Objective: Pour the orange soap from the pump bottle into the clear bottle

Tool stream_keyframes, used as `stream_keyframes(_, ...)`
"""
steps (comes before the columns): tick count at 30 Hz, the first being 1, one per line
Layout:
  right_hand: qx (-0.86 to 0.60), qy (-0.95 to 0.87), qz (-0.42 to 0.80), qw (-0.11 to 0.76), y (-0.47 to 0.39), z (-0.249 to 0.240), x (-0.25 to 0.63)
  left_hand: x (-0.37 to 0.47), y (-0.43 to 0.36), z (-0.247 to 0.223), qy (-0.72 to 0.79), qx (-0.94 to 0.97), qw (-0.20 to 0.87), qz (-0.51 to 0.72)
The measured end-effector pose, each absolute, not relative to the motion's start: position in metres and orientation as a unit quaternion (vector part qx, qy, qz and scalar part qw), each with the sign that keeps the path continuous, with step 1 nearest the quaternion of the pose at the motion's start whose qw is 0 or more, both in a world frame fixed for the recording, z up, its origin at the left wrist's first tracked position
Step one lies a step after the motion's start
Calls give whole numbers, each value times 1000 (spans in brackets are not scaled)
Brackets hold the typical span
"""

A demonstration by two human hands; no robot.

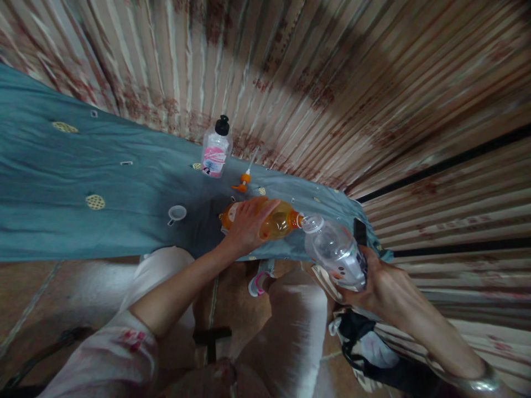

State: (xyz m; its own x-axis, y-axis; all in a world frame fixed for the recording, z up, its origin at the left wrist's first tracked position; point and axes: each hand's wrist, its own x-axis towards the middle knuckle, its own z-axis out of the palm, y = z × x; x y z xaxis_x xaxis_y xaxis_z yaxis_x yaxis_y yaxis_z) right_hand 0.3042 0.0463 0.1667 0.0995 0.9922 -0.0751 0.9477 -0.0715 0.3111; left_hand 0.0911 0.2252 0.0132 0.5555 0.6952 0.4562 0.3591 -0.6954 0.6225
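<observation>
My left hand [246, 226] is wrapped round a bottle of amber liquid [277, 221], tipped on its side with its orange neck pointing right. That neck meets the mouth of a clear plastic bottle [332, 249], which my right hand [369, 282] grips near its base and holds tilted toward the amber one. Behind my left hand, an orange pump top [244, 179] with a thin tube lies on the blue cloth [136, 188]. A clear bottle with a pink label and black cap [215, 152] stands near the curtain. To the left is a small white cup-like piece [177, 213].
A pleated, patterned curtain [269, 66] runs along the back and right. A dark object [359, 231] is at the cloth's right end. Below are my legs, the tiled floor [37, 298] and a dark bag-like item [360, 337] at the lower right.
</observation>
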Motion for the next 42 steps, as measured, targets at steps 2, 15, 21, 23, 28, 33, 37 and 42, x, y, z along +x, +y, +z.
stream_keyframes(2, 728, 665, 82, 142, 46, 166, 304, 91, 225, 13, 310, 849, 238, 356)
stream_keyframes(15, 726, 669, 78, 138, 46, 166, 304, 91, 226, 11, 307, 849, 234, 361)
stream_keyframes(21, 729, 666, 76, 136, 45, 166, 305, 92, 226, 11, 305, 846, 245, 362)
stream_keyframes(23, 730, 665, 75, 139, 46, 167, 304, 92, 226, 11, 306, 847, 244, 361)
stream_keyframes(28, 730, 665, 72, 140, 47, 168, 301, 91, 225, 12, 304, 850, 240, 358)
stream_keyframes(33, 723, 673, 83, 129, 48, 168, 300, 91, 225, 12, 310, 848, 240, 357)
stream_keyframes(37, 724, 671, 85, 136, 48, 168, 300, 90, 225, 13, 309, 848, 239, 359)
stream_keyframes(42, 719, 673, 95, 143, 49, 168, 300, 91, 225, 12, 308, 846, 240, 364)
